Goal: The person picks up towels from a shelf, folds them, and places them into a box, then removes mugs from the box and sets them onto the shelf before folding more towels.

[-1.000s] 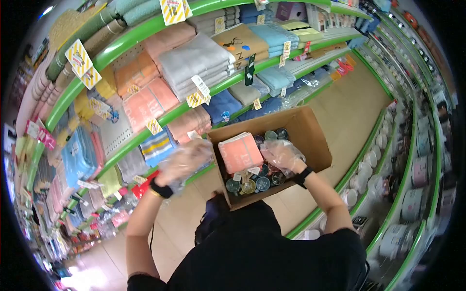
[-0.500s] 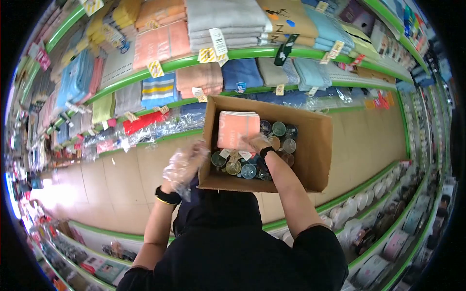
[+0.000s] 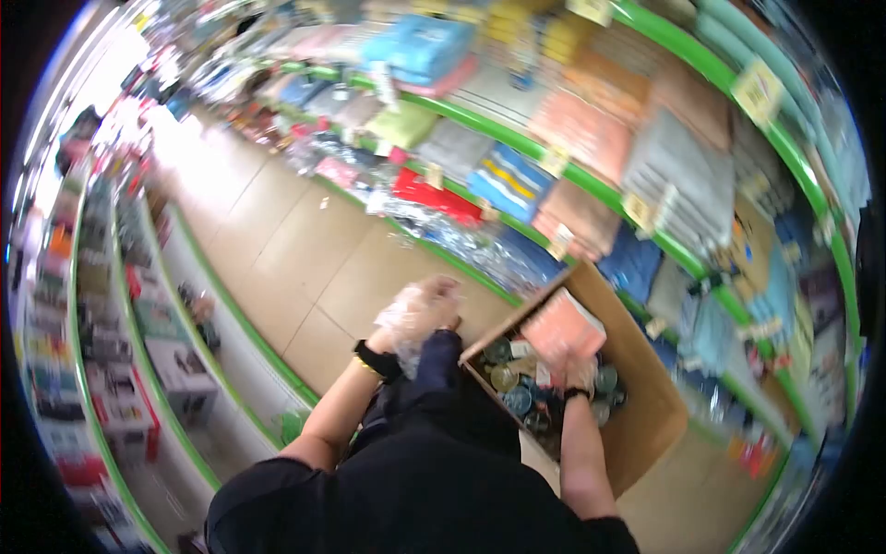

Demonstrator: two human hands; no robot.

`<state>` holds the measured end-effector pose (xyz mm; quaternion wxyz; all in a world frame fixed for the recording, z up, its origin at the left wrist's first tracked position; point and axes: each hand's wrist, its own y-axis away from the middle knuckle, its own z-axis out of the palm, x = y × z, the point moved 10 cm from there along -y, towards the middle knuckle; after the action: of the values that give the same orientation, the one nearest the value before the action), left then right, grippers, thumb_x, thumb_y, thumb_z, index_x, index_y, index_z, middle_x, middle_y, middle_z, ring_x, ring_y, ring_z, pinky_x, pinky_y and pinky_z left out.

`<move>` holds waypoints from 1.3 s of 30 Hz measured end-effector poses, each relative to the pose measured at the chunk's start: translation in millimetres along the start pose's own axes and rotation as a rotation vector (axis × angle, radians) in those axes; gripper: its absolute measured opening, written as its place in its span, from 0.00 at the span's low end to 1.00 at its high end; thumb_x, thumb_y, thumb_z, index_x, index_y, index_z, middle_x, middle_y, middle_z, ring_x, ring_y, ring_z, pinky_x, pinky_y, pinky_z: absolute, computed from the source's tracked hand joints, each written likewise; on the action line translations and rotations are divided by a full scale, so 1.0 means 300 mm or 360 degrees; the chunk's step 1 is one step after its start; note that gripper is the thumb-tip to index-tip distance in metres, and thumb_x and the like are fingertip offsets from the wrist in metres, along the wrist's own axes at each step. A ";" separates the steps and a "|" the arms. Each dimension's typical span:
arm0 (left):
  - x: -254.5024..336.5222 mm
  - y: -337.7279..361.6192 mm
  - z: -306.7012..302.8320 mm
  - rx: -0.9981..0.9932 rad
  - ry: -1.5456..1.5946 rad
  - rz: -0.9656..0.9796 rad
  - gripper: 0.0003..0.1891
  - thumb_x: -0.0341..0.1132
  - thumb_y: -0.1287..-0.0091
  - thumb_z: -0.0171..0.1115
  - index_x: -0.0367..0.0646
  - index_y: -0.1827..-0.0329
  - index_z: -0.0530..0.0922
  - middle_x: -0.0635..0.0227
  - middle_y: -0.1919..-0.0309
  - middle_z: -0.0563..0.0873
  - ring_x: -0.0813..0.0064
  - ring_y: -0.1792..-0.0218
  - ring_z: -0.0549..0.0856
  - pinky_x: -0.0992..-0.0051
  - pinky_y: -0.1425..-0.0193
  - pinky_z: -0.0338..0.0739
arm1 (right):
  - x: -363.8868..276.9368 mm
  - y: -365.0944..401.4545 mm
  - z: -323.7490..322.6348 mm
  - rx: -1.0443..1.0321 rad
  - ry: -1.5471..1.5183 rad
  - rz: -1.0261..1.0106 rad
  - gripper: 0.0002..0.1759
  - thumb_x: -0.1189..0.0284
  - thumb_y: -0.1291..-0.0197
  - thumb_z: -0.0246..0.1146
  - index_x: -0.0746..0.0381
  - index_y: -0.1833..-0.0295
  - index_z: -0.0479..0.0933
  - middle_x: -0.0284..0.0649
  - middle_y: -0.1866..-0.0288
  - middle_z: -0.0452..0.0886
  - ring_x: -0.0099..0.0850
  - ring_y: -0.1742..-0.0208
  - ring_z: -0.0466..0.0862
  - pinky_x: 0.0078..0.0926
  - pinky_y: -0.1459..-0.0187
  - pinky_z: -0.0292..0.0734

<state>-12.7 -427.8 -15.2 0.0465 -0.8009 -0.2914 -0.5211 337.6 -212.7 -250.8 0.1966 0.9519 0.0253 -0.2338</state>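
My right hand point(image 3: 574, 371), in what looks like a thin clear plastic glove, grips the near edge of a folded peach towel point(image 3: 561, 325) inside a cardboard box point(image 3: 651, 420). Under and around the towel stand several round glass-like vessels point(image 3: 519, 399), partly hidden by it and by my hand. Outside the box, to its left, my left hand point(image 3: 420, 312) hovers above my dark-clad leg point(image 3: 438, 360). Loose clear plastic covers it, likely a glove. Its fingers are loosely bent and apart, with nothing visible in them, though blurred.
Green-edged shelves with folded towels point(image 3: 683, 175) run along the far side, close to the box. A tiled aisle floor point(image 3: 277, 222) stretches to the upper left. Another shelf with boxed goods point(image 3: 180, 374) stands on the left.
The view has turned left, so the box now appears lower right and tilted. My left hand has moved away from the box rim. My right hand remains on the peach towel.
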 end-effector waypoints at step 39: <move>-0.004 0.217 0.168 -0.0306 0.0053 0.0239 0.21 0.43 0.33 0.59 0.36 0.44 0.72 0.55 0.56 0.83 0.63 0.55 0.83 0.68 0.52 0.77 | -0.109 -0.088 0.330 -0.0369 0.1398 -0.1201 0.56 0.48 0.47 0.61 0.70 0.25 0.42 0.54 0.26 0.56 0.44 0.25 0.58 0.35 0.28 0.54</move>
<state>61.2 -463.2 -24.2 0.0132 -0.8125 -0.1783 -0.5549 261.7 -225.0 -326.0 0.1738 0.8570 0.4667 0.1327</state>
